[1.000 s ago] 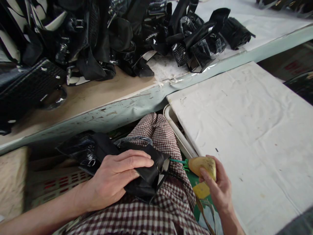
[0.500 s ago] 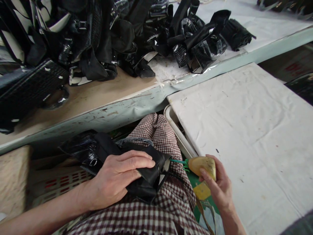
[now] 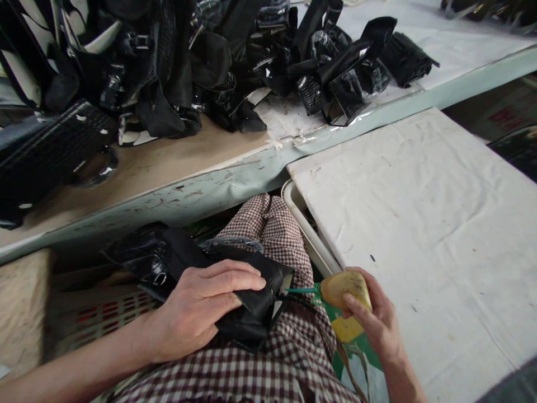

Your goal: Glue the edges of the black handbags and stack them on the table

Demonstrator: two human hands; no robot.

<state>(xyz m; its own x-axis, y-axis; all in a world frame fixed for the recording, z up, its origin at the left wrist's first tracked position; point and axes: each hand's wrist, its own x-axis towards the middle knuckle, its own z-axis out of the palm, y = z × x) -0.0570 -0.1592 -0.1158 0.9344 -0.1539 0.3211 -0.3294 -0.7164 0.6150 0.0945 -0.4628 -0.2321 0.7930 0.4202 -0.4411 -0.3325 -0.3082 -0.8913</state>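
Note:
A black bag (image 3: 251, 313), partly glossy and partly matt, lies across my lap on a checked apron. My left hand (image 3: 205, 308) is closed over it, fingers flat along its top and the thumb hidden. In my right hand (image 3: 377, 319) is a yellowish squeeze bottle (image 3: 344, 291), gripped between thumb and fingers. Its thin green nozzle (image 3: 304, 290) points left, with the tip at the bag's open end, beside a pale inner edge. Whether the tip touches the material, I cannot tell.
A heap of black bag parts (image 3: 176, 73) covers the bench (image 3: 201, 151) ahead. To the right stands a white-covered board (image 3: 419, 224) over a white plastic bin (image 3: 300, 210). A perforated crate (image 3: 113, 313) is low at left, near a beige block (image 3: 25, 308).
My right hand has brought the bottle slightly nearer my body, and its nozzle tip has shifted down and left along the bag's open end. My left hand and the bag hardly differ.

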